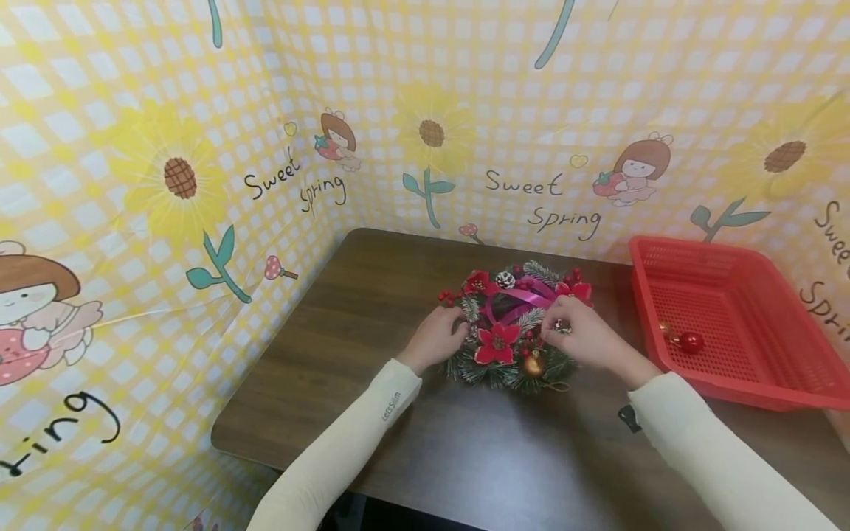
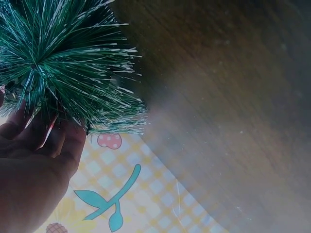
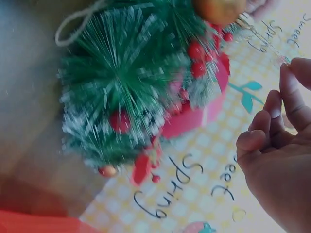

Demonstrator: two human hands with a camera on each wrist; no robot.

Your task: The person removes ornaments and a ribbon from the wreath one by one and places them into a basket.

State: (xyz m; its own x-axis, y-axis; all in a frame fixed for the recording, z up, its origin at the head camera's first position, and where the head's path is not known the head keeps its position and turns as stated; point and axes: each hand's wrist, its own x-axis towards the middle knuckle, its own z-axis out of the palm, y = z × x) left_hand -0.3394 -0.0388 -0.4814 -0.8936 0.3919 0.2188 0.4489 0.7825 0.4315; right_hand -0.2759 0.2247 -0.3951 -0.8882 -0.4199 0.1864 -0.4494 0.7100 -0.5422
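A Christmas wreath [image 1: 494, 375] with frosted green needles, red poinsettias, berries and pinecones lies on the brown table. Curled fingers of my left hand [image 1: 436, 338] hold its left side; in the left wrist view, green needles [image 2: 73, 58] hide the fingertips. My right hand [image 1: 581, 332] is above the wreath's right side, and in the right wrist view its thumb and index finger pinch a thin gold cord [image 3: 266, 41]. That cord runs to a small gold cap [image 3: 245, 21] near the left fingertips. Pink ribbon [image 1: 521, 295] crosses the wreath's centre. A gold bauble [image 1: 533, 363] sits at its front.
At the right stands a red plastic basket [image 1: 744, 391] with a red bauble [image 1: 691, 342] and small gold ornaments [image 1: 666, 330] inside. A small black object [image 1: 629, 418] lies beside the right sleeve. Yellow checked cloth [image 1: 412, 59] hangs behind and left of the table [image 1: 319, 332].
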